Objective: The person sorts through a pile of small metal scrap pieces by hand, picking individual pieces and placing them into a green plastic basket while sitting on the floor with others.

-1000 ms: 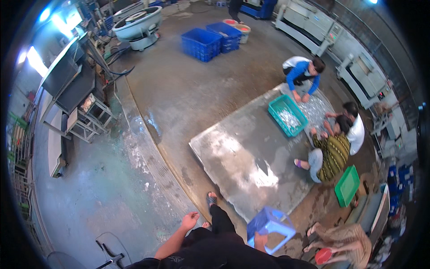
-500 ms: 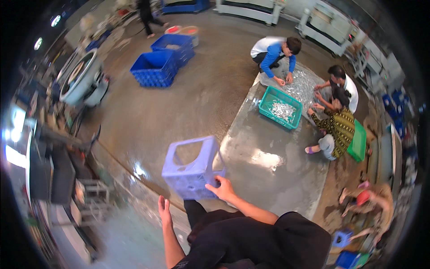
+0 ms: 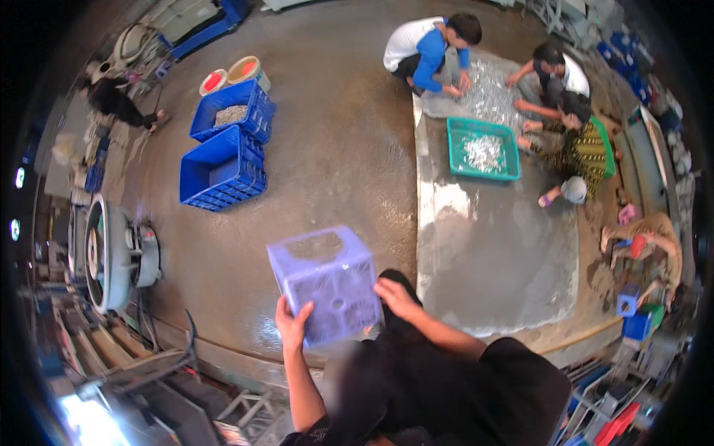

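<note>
A small purple plastic stool (image 3: 338, 301) is held in front of my body, tilted so its seat with a small centre hole faces me. One side with a large cut-out opening shows on top. My left hand (image 3: 293, 324) grips its left edge, thumb laid on the seat face. On the opposite edge, my right hand (image 3: 396, 296) presses with its fingers at the corner. The undersides of the fingers are partly hidden by the stool.
Two blue crates (image 3: 195, 177) stand ahead left, with two buckets (image 3: 245, 70) behind. Right of centre, a green basket (image 3: 483, 175) holds small silvery pieces. Several people crouch around a spread pile (image 3: 487, 89) of them. A round machine (image 3: 111, 253) stands at left.
My left hand, free before, has come onto the stool. The stool has turned so its seat faces me more. My view has swung, shifting the crates and basket.
</note>
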The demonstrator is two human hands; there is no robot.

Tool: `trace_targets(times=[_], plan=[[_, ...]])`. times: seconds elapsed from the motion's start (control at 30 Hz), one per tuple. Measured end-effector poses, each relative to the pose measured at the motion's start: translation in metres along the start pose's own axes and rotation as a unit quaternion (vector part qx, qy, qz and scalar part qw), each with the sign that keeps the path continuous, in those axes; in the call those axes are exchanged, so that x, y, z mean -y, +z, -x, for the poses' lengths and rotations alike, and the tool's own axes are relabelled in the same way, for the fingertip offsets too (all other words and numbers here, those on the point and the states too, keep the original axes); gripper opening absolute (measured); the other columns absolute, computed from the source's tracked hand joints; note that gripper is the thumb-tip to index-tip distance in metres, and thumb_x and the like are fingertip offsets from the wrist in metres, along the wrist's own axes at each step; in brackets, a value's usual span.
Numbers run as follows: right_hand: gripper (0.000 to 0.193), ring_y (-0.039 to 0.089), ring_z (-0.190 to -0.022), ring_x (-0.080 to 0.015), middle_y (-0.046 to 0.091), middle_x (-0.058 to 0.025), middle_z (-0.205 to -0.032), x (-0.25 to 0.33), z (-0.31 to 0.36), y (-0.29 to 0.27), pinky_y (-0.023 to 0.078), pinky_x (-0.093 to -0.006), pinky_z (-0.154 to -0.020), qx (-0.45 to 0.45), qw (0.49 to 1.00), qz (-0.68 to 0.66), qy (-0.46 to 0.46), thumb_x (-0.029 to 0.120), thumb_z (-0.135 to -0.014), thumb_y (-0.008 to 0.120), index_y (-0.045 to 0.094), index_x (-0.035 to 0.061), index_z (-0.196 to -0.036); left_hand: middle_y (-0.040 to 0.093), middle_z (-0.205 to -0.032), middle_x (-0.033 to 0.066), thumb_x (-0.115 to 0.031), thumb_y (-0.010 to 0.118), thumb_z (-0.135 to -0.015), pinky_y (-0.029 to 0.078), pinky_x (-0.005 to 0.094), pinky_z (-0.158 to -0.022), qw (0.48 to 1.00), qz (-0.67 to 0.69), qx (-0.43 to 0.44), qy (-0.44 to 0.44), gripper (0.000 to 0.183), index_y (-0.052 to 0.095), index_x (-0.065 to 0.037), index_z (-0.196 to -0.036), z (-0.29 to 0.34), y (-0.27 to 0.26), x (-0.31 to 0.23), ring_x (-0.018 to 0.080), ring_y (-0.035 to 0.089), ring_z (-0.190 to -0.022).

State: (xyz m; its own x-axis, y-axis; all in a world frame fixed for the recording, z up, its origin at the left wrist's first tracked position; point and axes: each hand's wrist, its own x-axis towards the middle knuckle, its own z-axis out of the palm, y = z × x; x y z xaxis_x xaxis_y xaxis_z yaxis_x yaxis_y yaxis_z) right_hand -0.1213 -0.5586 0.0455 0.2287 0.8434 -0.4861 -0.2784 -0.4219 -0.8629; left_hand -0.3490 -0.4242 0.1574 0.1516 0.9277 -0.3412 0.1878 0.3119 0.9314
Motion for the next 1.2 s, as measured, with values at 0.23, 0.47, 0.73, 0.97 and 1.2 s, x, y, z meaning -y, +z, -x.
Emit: trace_targets(times=[0.23,0.47,0.73,0.97,1.2], plan=[[0.075,0.057,-0.104,-0.0178,0.058,-0.0072,-0.125,0.050,-0.208,-0.072,0.043,-0.0367,-0.090,-0.046,0.975,-0.130,0.175,0.062,-0.089,0.049,0.041,0.0094,-0.142,0.065,-0.106,0.0254,-0.027,0.083,-0.072,0.049,0.0382,-0.087,0.907,-0.374,0.138,0.132,0.071,0.049,0.009,-0.122,-0.247,0.125,-0.098,0.0311,0.065,-0.099],[0.055,0.060,-0.104,-0.0179,0.059,-0.0121,-0.117,0.104,-0.305,-0.116,0.052,-0.0307,-0.084,-0.223,0.939,-0.259,0.036,0.042,-0.098,0.048,0.051,-0.0031,-0.129,0.065,-0.094,0.0307,-0.047,0.065,-0.084,0.050,0.0443,-0.080,0.807,-0.482,0.265,0.215,0.061,0.057,0.004,-0.117,-0.461,0.273,-0.195,0.0414,0.066,-0.091],[0.058,0.066,-0.084,-0.0219,0.065,-0.0178,-0.102,0.085,-0.333,-0.185,0.053,-0.0340,-0.074,-0.619,0.726,-0.282,0.106,0.048,-0.096,0.050,0.055,-0.0050,-0.120,0.063,-0.078,0.0281,-0.049,0.052,-0.092,0.048,0.0504,-0.071,0.638,-0.535,0.492,0.254,0.053,0.060,0.002,-0.101,-0.608,0.525,-0.192,0.0454,0.063,-0.079],[0.056,0.061,-0.099,-0.0218,0.063,-0.0191,-0.109,0.045,-0.438,-0.199,0.049,-0.0324,-0.089,-0.637,0.604,-0.463,0.123,0.040,-0.097,0.052,0.047,-0.0057,-0.129,0.065,-0.083,0.0282,-0.055,0.046,-0.092,0.050,0.0498,-0.078,0.452,-0.635,0.570,0.260,0.061,0.065,0.003,-0.089,-0.675,0.637,-0.091,0.0439,0.064,-0.081],[0.039,0.064,-0.088,-0.0186,0.065,-0.0175,-0.102,0.082,-0.558,-0.313,0.050,-0.0295,-0.082,-0.694,0.540,-0.470,0.081,0.026,-0.099,0.051,0.053,-0.0062,-0.120,0.066,-0.089,0.0272,-0.061,0.037,-0.093,0.049,0.0499,-0.084,0.275,-0.689,0.643,0.193,0.070,0.066,0.002,-0.097,-0.732,0.745,0.019,0.0446,0.063,-0.087]])
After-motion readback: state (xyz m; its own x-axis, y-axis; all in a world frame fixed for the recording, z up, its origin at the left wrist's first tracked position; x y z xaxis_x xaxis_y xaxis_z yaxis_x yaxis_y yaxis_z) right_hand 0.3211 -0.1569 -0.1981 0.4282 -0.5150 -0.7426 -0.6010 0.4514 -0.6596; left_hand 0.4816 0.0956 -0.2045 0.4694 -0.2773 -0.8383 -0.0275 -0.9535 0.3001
